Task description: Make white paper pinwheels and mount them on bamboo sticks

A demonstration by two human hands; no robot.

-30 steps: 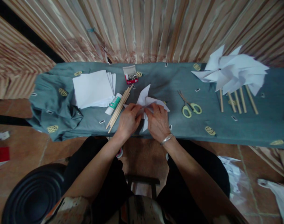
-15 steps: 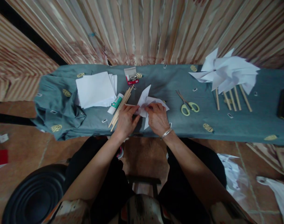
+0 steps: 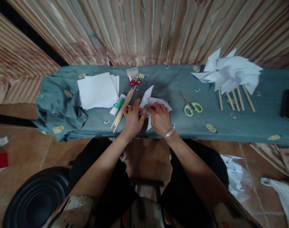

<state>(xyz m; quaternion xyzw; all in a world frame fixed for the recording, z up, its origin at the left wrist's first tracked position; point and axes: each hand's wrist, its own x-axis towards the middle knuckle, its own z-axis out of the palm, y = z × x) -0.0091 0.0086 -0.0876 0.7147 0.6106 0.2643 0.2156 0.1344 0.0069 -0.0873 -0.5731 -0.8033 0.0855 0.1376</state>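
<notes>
A white paper pinwheel (image 3: 160, 102) lies on the cloth in front of me, its upper blade pointing away and another reaching right. My right hand (image 3: 160, 120) is closed on it, fingertips pressed together near its centre. At the pinwheel's left side, my left hand (image 3: 133, 119) has its thumb and fingers at the paper close to the middle, one finger raised; it covers most of the left blade. Just left of that hand is a bundle of thin wooden sticks (image 3: 122, 110), with a green-and-white glue stick (image 3: 118, 104) beside it.
A stack of white paper (image 3: 97, 90) lies at the left, and an open red box of pushpins (image 3: 134, 79) at the back. Scissors with light green handles (image 3: 192, 108) lie right of my hands. Finished pinwheels on sticks (image 3: 239, 71) are piled farther right, near a dark object (image 3: 288, 104).
My left hand has shifted slightly right, toward the pinwheel's centre, and one finger has lifted. My right hand stays nearly where it was on the paper.
</notes>
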